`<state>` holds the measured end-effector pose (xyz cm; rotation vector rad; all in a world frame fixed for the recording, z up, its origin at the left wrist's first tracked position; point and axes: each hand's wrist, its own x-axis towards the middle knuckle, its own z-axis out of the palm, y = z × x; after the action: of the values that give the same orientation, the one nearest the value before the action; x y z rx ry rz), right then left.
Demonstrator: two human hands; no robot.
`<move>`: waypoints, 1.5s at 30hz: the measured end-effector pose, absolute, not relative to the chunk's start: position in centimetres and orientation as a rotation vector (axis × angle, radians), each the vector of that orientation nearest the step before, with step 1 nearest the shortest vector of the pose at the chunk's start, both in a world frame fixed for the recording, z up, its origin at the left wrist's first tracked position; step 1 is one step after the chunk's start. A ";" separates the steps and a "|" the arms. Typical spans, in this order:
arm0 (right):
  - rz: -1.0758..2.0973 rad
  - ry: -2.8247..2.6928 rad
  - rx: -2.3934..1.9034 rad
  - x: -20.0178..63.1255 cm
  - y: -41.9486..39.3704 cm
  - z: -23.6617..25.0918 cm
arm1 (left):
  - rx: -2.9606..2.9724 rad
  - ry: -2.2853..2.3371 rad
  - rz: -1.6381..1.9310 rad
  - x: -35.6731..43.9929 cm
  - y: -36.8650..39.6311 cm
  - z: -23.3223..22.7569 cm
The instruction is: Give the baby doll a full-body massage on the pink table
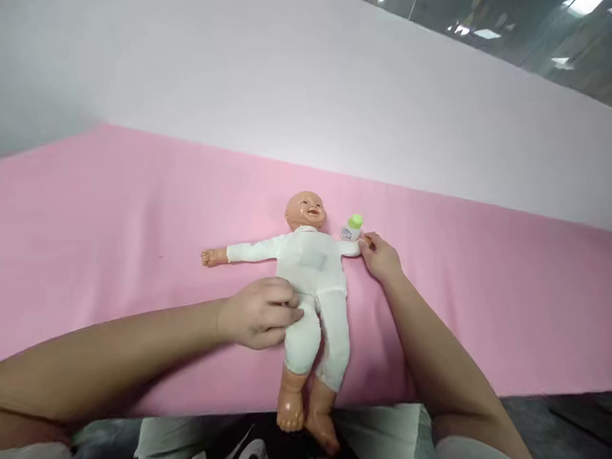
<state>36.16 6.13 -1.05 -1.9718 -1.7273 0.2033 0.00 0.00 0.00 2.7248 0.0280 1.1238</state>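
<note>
A baby doll [308, 268] with a white cloth body and hard plastic head, hands and feet lies on its back on the pink cover. Its feet hang past the near edge. My left hand [262, 313] is closed at the doll's hip and upper thigh, its fingers curled against the white cloth. At the end of the doll's outstretched arm, my right hand [381, 258] is closed around the forearm and hand, which it mostly hides. Just beyond that arm is a small white bottle [350, 233] with a lime-green cap and a printed label.
Pink cloth [119, 255] covers the table, with soft folds on both sides. A pale wall or panel [287, 83] rises behind it. Below the near edge show my light-coloured trouser legs [387, 430] and a dark patch with white print between them.
</note>
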 end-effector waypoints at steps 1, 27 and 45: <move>0.216 -1.726 -1.993 36.3 6.2 -1.1 | 2.716 0.026 1.126 0.1 0.1 -0.1; -0.080 -2.289 -1.031 29.6 3.0 -0.6 | 2.320 0.878 1.044 -0.8 6.0 -0.5; 0.112 -1.775 -2.062 36.6 6.2 -0.5 | 2.408 0.073 0.869 0.5 -0.5 0.8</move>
<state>36.57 6.20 -0.48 -2.0622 -1.7754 0.1122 0.52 -0.47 0.81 2.4084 0.0729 0.8692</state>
